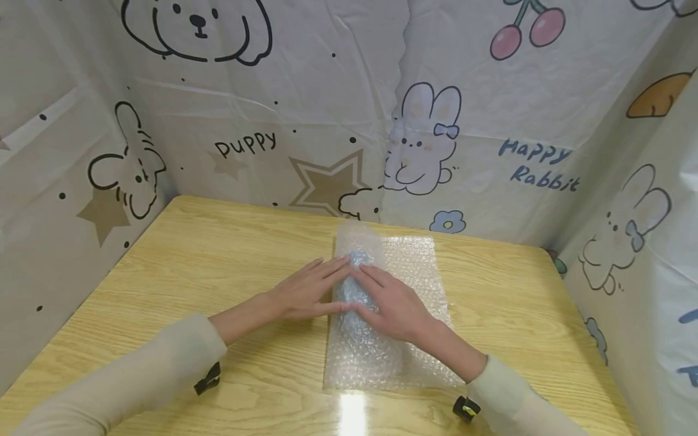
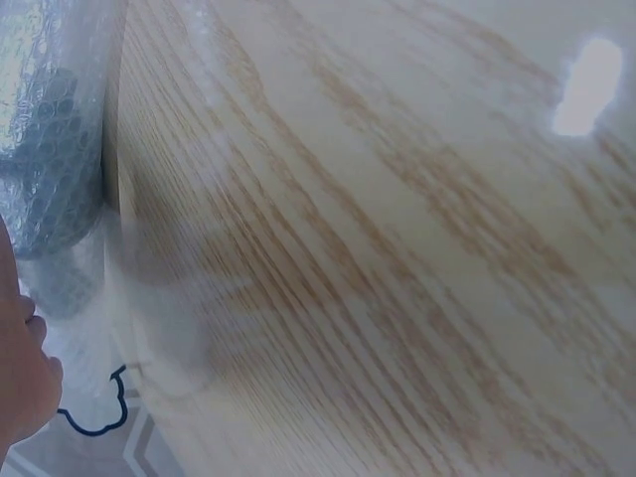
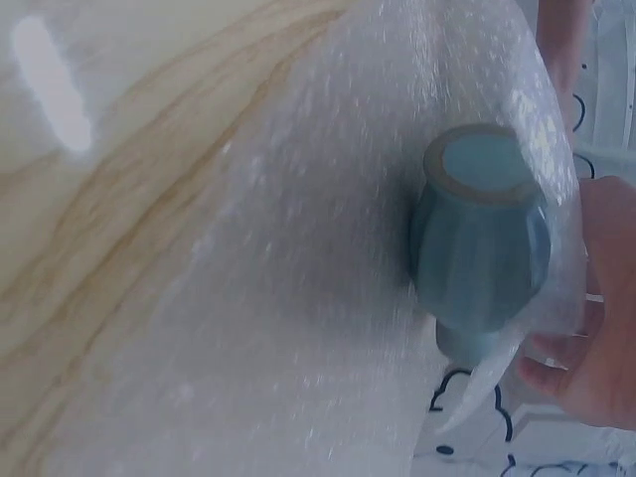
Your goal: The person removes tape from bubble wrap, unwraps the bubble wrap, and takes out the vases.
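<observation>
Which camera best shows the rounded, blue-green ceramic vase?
The right wrist view: there the vase shows partly uncovered inside clear plastic bubble wrap. The head and left wrist views show it only blurred, through that wrap.

On the table (image 1: 229,254) I watch remotely, a vase (image 3: 479,248) lies inside folded bubble wrap (image 1: 417,272), the left hand (image 1: 309,292) over it from the left, the right hand (image 1: 398,306) from the right, a cloth (image 1: 327,91) behind.

The bubble wrap (image 1: 415,272) was clear, shiny plastic, rough with bubbles; the vase (image 3: 472,248) looked like smooth, glossy ceramic. The wood-grained table (image 1: 245,242) gleamed; the sleeves (image 1: 158,357) were matt cloth.
</observation>
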`<state>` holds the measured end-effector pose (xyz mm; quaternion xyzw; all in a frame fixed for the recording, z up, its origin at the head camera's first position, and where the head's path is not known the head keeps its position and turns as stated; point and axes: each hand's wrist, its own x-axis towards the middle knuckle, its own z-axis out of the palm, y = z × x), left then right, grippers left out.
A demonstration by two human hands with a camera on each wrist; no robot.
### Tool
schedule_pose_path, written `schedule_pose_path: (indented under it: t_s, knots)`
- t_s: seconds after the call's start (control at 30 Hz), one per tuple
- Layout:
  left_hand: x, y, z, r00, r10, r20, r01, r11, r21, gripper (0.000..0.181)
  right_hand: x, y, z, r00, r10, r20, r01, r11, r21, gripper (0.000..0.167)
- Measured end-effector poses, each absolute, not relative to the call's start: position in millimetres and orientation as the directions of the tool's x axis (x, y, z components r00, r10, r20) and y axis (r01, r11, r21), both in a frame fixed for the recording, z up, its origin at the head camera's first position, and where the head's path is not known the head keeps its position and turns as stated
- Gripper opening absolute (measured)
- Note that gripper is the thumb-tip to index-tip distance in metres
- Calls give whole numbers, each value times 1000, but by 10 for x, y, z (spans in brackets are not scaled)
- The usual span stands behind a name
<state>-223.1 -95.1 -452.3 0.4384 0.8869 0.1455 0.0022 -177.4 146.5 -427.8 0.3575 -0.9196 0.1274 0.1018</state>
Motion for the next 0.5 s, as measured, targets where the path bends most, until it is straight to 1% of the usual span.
schedule_pose_path:
  t_s: [0.27, 0.5]
  knots:
    - [-2235, -945, -4527, -612, 781, 127, 780, 569, 261, 84, -1776, 1675, -4301, -769, -583, 263, -636, 739, -222, 51]
    - [-2244, -946, -4537, -619, 775, 127, 774, 575, 265, 85, -1798, 1873, -4386, -823, -507, 255, -565, 770, -296, 46]
